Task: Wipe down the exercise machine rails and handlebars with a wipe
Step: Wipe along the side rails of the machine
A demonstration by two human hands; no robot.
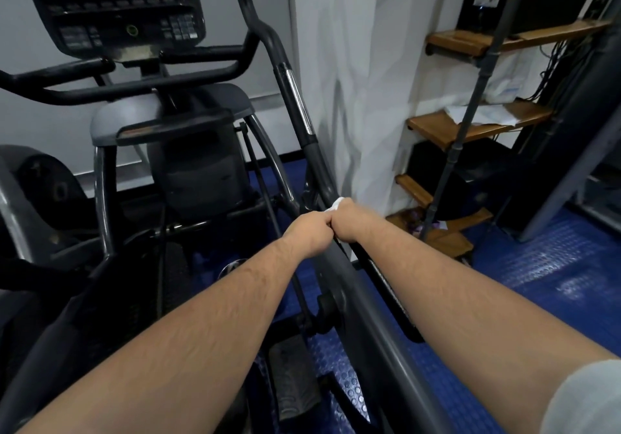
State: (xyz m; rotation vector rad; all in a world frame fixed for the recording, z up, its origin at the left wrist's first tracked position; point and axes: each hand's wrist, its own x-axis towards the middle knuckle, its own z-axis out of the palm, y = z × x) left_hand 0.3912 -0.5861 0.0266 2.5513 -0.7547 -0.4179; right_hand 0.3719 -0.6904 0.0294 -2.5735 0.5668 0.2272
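A dark grey elliptical machine fills the left and middle of the head view. Its right swing arm (295, 104) runs from the top down to a grey lower rail (369, 302). Both my hands meet on this arm, side by side and touching. My right hand (349, 220) is closed around the arm with a white wipe (336, 203) bunched under its fingers. My left hand (312, 232) is closed on the same bar just left of it. The black fixed handlebars (117, 89) and the console (114, 6) stand at the upper left.
A white pillar (353, 80) stands close to the right of the swing arm. Wooden steps (470, 124) on a grey pole rise at the right. Blue studded floor mat (544, 265) lies below. A foot pedal (292, 376) sits under my arms.
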